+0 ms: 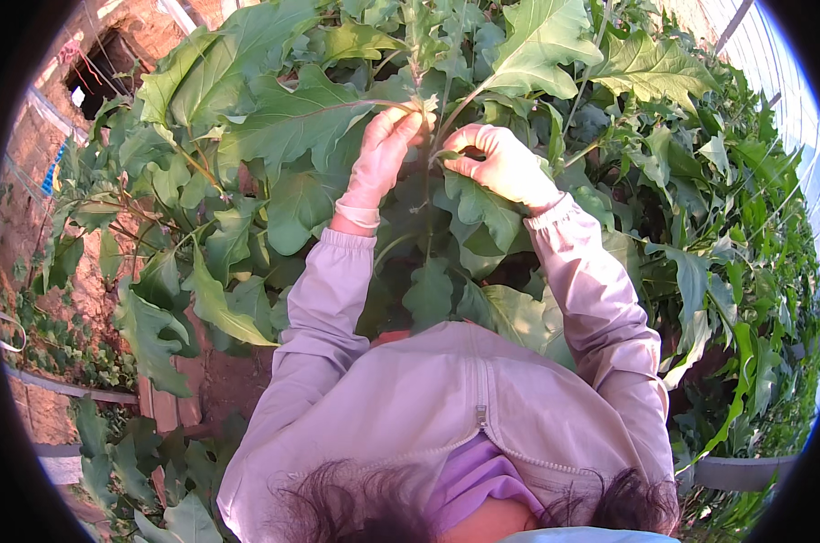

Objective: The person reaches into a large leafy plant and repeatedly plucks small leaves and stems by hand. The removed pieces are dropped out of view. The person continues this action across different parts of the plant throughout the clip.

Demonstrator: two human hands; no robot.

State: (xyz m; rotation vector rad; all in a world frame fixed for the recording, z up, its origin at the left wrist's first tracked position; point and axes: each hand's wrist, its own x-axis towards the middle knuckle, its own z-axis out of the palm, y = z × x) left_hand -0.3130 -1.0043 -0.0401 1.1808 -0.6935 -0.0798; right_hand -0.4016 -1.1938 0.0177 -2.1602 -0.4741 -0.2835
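Before me stands a tall eggplant plant with broad lobed leaves (pixel 301 115) and a purplish stem (pixel 425 183). My left hand (pixel 386 153), in a thin pale glove, pinches the upper stem beside a leaf stalk and a small pale bud or flower (pixel 429 103). Its fingertips partly hide what they grip. Just to the right and slightly lower, my right hand (pixel 501 163), gloved too, holds a small green leaf or side shoot (pixel 445 155) between thumb and fingers, close to the stem. A large leaf (pixel 488 207) hangs below that hand.
Dense eggplant foliage (pixel 688 149) spreads on the right, along clear greenhouse film (pixel 790 102). Thin support strings (pixel 588 68) run up among the leaves. At left are an earthen wall (pixel 30 163) with a dark opening (pixel 101 71) and a curved grey pipe or strip (pixel 77 390).
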